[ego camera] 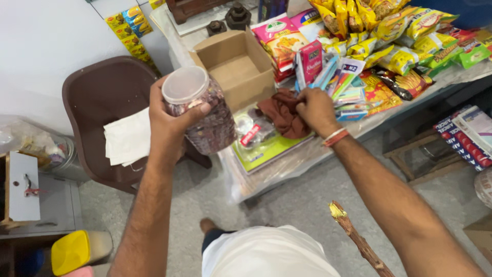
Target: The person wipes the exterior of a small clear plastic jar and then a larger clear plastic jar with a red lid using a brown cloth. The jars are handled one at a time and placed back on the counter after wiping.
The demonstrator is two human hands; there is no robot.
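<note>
A clear plastic jar [201,110] with a round, pale translucent lid is held up in the left hand [169,123], above the near edge of the counter [266,174] and in front of a brown chair [102,97]. The jar is smooth and cylindrical and is filled with many small wrapped sweets in dark red and silver; they are too small to be counted. Its long axis is tilted, with the lid pointed up and toward the left and the base down toward the right. The left fingers are wrapped closely around the upper part of the jar, the thumb laid across the front just under the lid.

A soft, crumpled rust-brown cloth [282,114] is gripped by the right hand [315,109], whose fingers are curled shut into its folds. The cloth is lying on the counter, on top of a flat green packet [266,149]. Two thin bands, one white and one red, are worn on the right wrist.

One open cardboard box [237,66], square and plain brown, is set just behind the cloth. To its right, glossy snack packets [400,41] in yellow, red and green are piled in a heap too dense to be counted. One folded white sheet [129,138] is laid on the seat of the chair, which is of smooth moulded plastic. A rough wooden stick [359,241] with a splintered yellow tip is seen low in the view.
</note>
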